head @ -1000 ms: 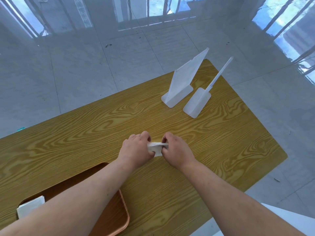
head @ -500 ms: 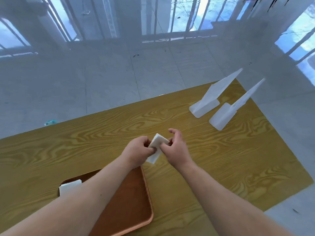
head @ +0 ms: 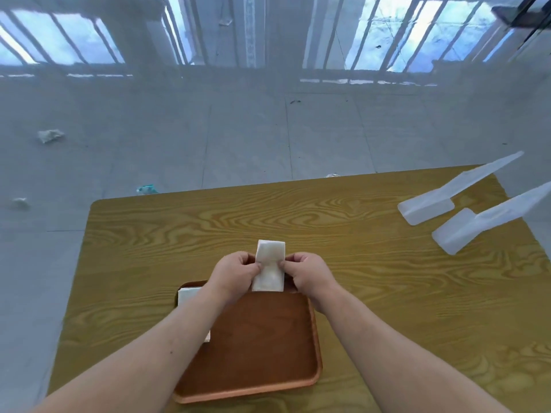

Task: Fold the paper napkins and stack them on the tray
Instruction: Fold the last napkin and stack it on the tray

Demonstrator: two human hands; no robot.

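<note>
Yellow wood-grain table (head: 357,263); brown rectangular tray (head: 268,353) below my hands. Folded white paper napkin (head: 269,268) above tray's far edge, pinched by my left hand (head: 234,275) and right hand (head: 310,274) at its side edges. Light, limp, probably tears easily; grip edges gently.

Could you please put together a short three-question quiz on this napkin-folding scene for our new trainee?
1. True or false: the folded white paper napkin is pinched by both the left hand and the right hand.
2. What already lies on the brown rectangular wooden tray?
3. Where do the two translucent white plastic stands sit: A) on the tray, B) at the right side of the yellow wood-grain table, C) on the floor?

Key
1. True.
2. A white folded napkin stack at the tray's left side, partly hidden by the left forearm.
3. B.
</note>
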